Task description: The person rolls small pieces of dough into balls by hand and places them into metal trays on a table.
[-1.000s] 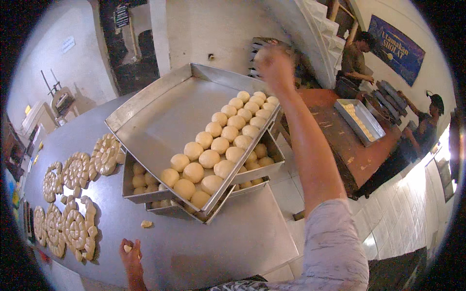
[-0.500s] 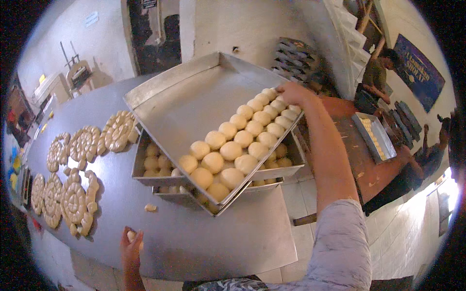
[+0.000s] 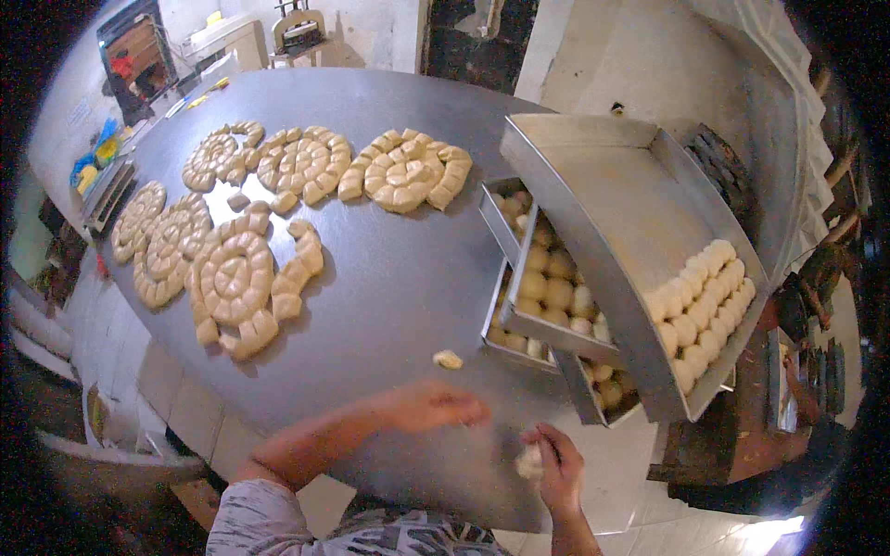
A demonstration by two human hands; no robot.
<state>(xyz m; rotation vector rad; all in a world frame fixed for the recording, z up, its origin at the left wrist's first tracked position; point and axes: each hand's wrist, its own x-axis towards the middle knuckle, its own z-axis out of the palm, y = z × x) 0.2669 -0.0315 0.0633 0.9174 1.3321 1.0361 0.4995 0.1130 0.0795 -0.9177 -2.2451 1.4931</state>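
The top tray (image 3: 649, 185) sits askew on the lower trays (image 3: 561, 335), so a bump could tip it and spill its balls (image 3: 705, 306). The right hand (image 3: 562, 463) grips one dough lump (image 3: 529, 461) near the table's (image 3: 408, 269) edge, where a loose pinch could drop it; the left hand (image 3: 447, 408) is too blurred to tell whether it is closed. Counted: one scrap (image 3: 448, 359), six spirals (image 3: 232, 283), at least three stacked trays.
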